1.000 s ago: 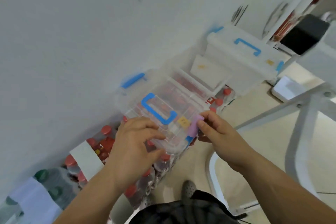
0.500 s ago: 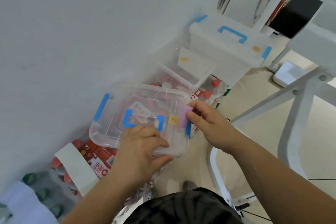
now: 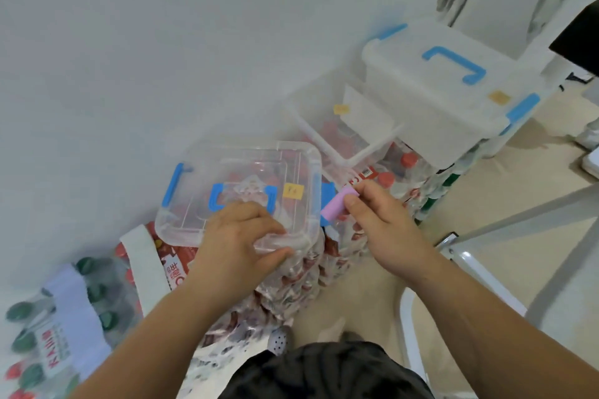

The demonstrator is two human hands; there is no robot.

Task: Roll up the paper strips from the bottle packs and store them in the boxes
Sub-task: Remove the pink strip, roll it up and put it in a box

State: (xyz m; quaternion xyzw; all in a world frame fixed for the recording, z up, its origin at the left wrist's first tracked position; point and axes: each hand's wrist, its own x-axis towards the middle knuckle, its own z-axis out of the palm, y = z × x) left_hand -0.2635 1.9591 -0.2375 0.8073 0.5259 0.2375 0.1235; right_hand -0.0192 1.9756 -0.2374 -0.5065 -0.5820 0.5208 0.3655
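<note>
1. Box (image 3: 240,191): clear plastic with its lid on, a blue handle and blue latches. It sits on top of the red-capped packs (image 3: 311,269). Judged light, stiff and slick-walled, so likely to slide on the shrink-wrap unless steadied.
2. Left hand (image 3: 236,240): at the box's near edge, fingers curled over the lid and thumb under the rim, gripping it.
3. Roll (image 3: 338,207): a pink paper strip wound into a short cylinder. It is held just right of the box, beside the right latch (image 3: 327,193), and is not yet inside. Judged almost weightless, soft and easily crushed, and apt to spring open if let go. Best taken lightly across its sides, not by the ends.
4. Right hand (image 3: 385,230): right of the box, thumb and fingertips pinching the roll's far end.
5. Strip (image 3: 142,256): a white band lying flat across a pack, left of the box and nearer the person. Not yet rolled.
6. Far box (image 3: 437,91): beyond and right of the box, white, lidded, with a blue handle.
7. Judgement: the lid must come off before the roll goes in.
</note>
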